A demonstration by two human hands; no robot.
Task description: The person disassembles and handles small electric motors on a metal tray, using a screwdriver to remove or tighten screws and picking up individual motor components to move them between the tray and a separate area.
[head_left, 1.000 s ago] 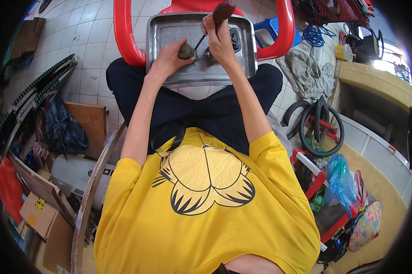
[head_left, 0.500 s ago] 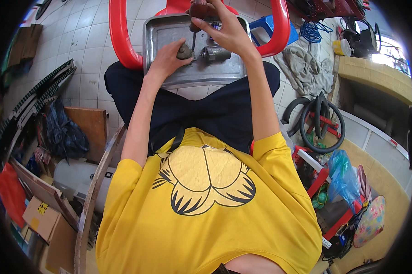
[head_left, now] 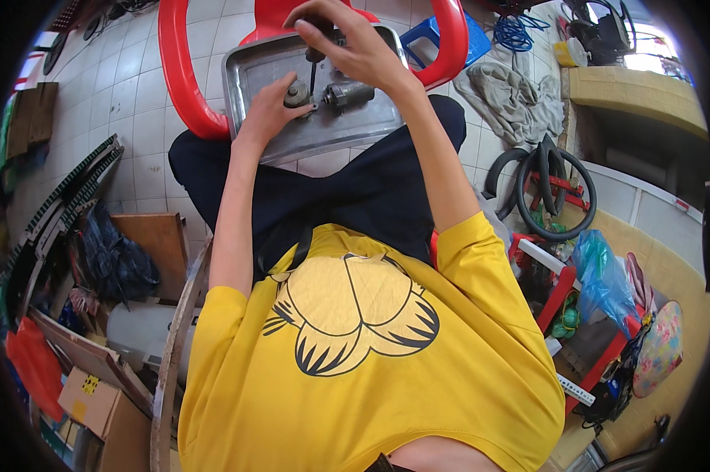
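Observation:
In a metal tray (head_left: 363, 135), my left hand (head_left: 267, 114) is closed around a round grey metal part (head_left: 297, 94), thumb and fingers on either side of it. A screwdriver (head_left: 314, 72) stands upright, its dark shaft coming down beside that part, close to my left thumb. From above, my right hand (head_left: 359, 49) grips the screwdriver's dark handle, which the fingers partly hide. A cylindrical metal piece like a small motor (head_left: 349, 96) lies in the tray just right of the screwdriver, touched by neither hand. Where exactly the tip rests is too small to tell.
The tray sits on a red plastic chair (head_left: 194, 102) with armrests. Right of it are a blue stool (head_left: 430, 39), a grey cloth (head_left: 508, 98), a coiled blue hose (head_left: 519, 33) and black tyre tubes (head_left: 528, 220). A curved wooden edge (head_left: 170, 362) and cardboard box (head_left: 89, 400) stand left.
The view has shifted, so tray and chair sit further left. My right hand has turned over the top of the screwdriver handle. My left hand keeps its hold on the round part.

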